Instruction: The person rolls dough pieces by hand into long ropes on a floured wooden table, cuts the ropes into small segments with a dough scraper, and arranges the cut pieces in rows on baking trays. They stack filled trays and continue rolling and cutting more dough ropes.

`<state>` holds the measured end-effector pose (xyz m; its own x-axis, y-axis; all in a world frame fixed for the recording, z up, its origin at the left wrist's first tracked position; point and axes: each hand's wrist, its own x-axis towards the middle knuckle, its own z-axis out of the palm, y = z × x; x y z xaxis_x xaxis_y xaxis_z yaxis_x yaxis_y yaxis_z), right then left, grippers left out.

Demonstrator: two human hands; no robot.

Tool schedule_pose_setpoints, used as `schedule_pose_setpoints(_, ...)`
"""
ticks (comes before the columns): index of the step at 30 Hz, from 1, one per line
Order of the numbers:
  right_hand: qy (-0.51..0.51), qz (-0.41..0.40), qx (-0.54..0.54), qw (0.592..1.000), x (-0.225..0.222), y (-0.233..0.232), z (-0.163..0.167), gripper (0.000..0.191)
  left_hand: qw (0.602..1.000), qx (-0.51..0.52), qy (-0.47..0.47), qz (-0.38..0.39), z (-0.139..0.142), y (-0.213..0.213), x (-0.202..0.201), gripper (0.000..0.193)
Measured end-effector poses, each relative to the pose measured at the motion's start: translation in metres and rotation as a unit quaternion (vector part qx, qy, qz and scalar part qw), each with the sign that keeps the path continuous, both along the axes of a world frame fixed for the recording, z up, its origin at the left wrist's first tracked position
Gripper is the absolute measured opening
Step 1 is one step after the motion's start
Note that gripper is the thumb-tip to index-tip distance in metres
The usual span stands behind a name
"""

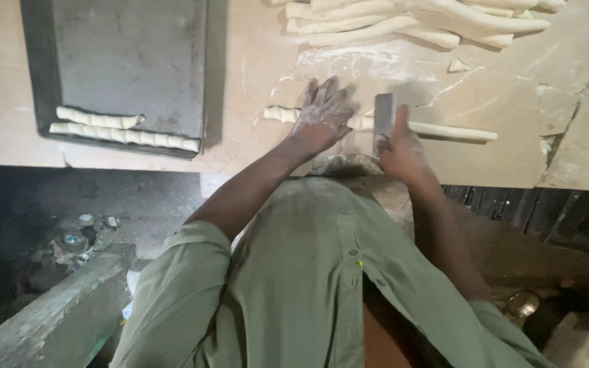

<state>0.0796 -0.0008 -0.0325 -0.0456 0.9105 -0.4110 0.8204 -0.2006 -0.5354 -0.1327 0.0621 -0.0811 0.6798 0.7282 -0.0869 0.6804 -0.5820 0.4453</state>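
Your left hand (322, 112) lies flat, fingers spread, on the long pale dough rope (444, 130) at frame centre; your right hand (398, 146) grips a metal scraper (384, 117).

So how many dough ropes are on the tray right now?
2. Both lie along the tray's near edge: a short rope behind, and a longer rope in front, side by side. None look hidden.

Evenly lit pale counter (8, 82) under soft overhead light; faint shadows beneath the metal tray (131, 61) and dough pile (417, 20). Deep gloom over the floor (28, 204) at lower left. Slight softness throughout, mild bending toward the frame edges.
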Motion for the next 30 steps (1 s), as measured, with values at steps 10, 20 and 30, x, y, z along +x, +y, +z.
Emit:
schedule_pose_setpoints(10,-0.046,0.01,0.013,0.999,0.056,-0.015,-0.013,0.089,0.998,-0.046,0.031,-0.016,0.015,0.001,0.048,0.058)
schedule_pose_setpoints(20,-0.02,-0.039,-0.08,0.996,0.093,-0.022,0.004,0.081,0.998,-0.047,-0.008,-0.027,0.012,-0.007,0.101,0.056)
schedule_pose_setpoints(30,0.009,-0.12,-0.108,0.987,0.139,-0.027,0.01,0.058,0.996,-0.061,0.049,-0.042,0.028,-0.014,0.144,0.053)
